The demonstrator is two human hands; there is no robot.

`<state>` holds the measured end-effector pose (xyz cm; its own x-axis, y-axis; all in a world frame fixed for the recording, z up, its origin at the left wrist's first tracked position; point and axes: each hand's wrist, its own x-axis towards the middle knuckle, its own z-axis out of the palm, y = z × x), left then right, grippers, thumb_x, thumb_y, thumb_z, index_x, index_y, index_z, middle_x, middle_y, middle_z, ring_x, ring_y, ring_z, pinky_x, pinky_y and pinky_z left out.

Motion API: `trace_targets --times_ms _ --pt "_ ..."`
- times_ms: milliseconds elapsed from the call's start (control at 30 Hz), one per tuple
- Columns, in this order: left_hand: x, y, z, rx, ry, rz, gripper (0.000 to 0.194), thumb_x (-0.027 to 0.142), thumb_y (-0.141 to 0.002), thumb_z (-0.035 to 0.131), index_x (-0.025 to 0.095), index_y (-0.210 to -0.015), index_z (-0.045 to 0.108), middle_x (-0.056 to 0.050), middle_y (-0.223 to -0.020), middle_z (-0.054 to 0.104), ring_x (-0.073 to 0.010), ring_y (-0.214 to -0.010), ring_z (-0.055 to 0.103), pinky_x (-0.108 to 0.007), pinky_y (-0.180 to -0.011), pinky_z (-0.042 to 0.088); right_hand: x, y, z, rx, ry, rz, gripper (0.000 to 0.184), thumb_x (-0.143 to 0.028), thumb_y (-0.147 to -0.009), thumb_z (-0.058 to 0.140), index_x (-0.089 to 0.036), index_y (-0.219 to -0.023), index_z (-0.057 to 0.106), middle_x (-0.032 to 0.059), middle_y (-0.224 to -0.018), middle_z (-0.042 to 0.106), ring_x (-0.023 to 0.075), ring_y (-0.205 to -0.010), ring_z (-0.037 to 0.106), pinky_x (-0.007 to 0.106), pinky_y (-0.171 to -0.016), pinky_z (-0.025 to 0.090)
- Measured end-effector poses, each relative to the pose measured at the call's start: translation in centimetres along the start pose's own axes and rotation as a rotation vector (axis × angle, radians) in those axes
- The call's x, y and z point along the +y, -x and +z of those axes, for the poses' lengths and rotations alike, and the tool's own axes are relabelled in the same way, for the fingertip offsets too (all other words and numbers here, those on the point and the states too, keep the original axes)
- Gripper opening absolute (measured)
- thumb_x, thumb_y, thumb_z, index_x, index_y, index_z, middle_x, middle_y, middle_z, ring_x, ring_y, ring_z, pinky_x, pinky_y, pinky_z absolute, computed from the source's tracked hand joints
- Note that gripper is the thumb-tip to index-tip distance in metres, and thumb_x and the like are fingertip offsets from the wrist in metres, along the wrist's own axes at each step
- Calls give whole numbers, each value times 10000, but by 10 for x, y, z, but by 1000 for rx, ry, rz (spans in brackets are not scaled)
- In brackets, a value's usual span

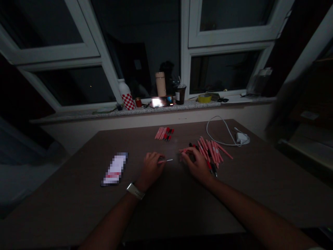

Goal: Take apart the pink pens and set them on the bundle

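The L hand [153, 168] is closed on a pink pen part [161, 161], w/ its thin pale end toward the R hand [197, 165]. The R hand pinches a small pink piece [184, 151], blurred, beside the pile of pens [213, 152]. Both hands are apart, above the table [169, 211]; a row of pens [164, 133] lies farther back.

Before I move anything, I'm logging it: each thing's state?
Left hand: closed on pink stick
Right hand: pinching pink piece, blurred
Pen pile: loose, overlapping
Pen row: side by side
Table phone: flat, lit
Sill phone: sideways, lit
Charger: cable loosely looped
Checkered bottle: upright
Beige flask: upright
Cup: upright
Red jar: upright
Yellow tape: flat
Watch: strapped on
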<state>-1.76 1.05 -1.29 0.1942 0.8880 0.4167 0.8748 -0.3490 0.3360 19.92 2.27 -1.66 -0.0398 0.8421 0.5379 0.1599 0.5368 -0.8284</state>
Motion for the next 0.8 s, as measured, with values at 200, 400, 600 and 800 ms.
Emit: trace_targets --times_ms 200,400,600,800 --pt "-8 4 2 -66 -176 -56 260 327 -887 545 231 -1117 617 -86 -1124 591 -272 -1061 465 -381 -833 359 11 -6 -1 114 -77 73 240 -427 -881 553 -201 -953 587 79 -991 677 203 -917 644 333 -796 507" --pt "-11 3 2 -102 -205 -96 208 351 -903 523 210 -1001 641 -91 -1086 597 -268 -1045 465 -379 -822 350 17 -8 0 192 -94 123 266 -452 -859 572 -201 -946 578 41 -813 667 177 -758 642 291 -674 499" --pt "-11 2 3 -113 -182 -85 205 348 -919 499 201 -942 640 -85 -1048 609 -260 -1019 471 -366 -806 344 18 -8 -3 193 -30 100 267 -453 -824 611 -193 -885 624 63 -926 630 172 -788 615 291 -668 486" --pt "-10 1 1 -109 -139 -61 226 343 -945 451 204 -956 629 -71 -1020 626 -244 -986 488 -347 -789 339 18 -9 -5 99 -44 160 263 -425 -817 624 -177 -903 646 -3 -673 583 142 -628 550 261 -596 433"
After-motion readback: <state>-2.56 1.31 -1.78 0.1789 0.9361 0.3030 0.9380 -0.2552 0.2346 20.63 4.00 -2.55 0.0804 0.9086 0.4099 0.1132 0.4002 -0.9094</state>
